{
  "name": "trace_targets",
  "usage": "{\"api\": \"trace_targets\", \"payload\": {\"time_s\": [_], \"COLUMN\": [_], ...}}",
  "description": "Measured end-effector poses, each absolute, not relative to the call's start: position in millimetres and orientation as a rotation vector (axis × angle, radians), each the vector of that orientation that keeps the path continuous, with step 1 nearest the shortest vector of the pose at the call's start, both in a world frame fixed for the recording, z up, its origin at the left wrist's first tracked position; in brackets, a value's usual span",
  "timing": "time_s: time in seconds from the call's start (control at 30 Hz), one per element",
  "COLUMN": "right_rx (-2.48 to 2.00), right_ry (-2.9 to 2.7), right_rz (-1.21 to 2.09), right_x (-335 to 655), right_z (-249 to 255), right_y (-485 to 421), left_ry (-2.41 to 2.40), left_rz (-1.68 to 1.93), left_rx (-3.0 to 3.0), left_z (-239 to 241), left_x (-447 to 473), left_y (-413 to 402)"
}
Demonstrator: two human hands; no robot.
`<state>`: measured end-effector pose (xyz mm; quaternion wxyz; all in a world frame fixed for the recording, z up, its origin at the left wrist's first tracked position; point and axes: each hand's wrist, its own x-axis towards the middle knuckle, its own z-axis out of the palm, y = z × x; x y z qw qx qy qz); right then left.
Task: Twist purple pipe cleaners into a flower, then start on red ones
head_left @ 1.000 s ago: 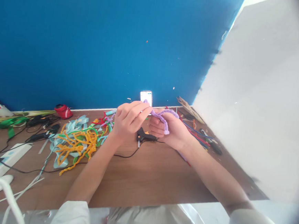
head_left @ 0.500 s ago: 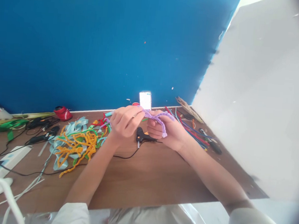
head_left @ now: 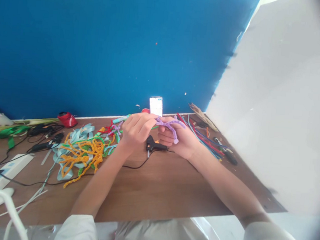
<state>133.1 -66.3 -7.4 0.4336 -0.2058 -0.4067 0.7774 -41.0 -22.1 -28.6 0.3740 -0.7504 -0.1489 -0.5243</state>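
Between my hands is a fuzzy purple pipe cleaner (head_left: 172,128), twisted and branching, with one curled end hanging over my right palm. My left hand (head_left: 137,129) pinches its left end, fingers bent. My right hand (head_left: 179,138) grips it from the other side with thumb and curled fingers, palm partly turned up. Both hands are held above the table, close together. Below and behind them lies a black glue gun (head_left: 155,144) with an orange part, partly hidden by my right fingers. A lit phone (head_left: 156,106) leans upright against the wall behind my hands.
Left on the brown table (head_left: 154,193) lie tangled orange pipe cleaners (head_left: 82,154), pale blue ribbon (head_left: 63,171), a red roll (head_left: 67,119) and a white power strip (head_left: 4,172) with cables. Red and blue stems (head_left: 203,136) and a dark marker-like tool (head_left: 230,157) lie right.
My left hand has shifted slightly right, and the purple pipe cleaner's branches have spread a little near my fingers. Both hands keep hold of it.
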Motion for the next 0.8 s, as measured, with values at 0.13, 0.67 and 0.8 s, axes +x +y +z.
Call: {"api": "trace_targets", "payload": {"time_s": [0.13,0.67,0.8], "right_rx": [-0.527,-0.510,-0.525], "right_ry": [-1.023,-1.037,-1.057], "right_rz": [1.922,2.042,1.968], "right_x": [132.4,124.4,128.4], "right_z": [-7.8,-12.0,-12.5], "right_y": [-64.8,-71.7,-66.8], "left_ry": [-0.384,-1.052,-1.113], "left_rz": [-1.417,-2.267,-1.949], "left_rx": [-1.944,-2.495,-2.752], "left_z": [-34.3,-5.9,-2.5], "left_x": [-38.8,-27.5,-29.8], "left_y": [-18.4,-47.5,-52.0]}}
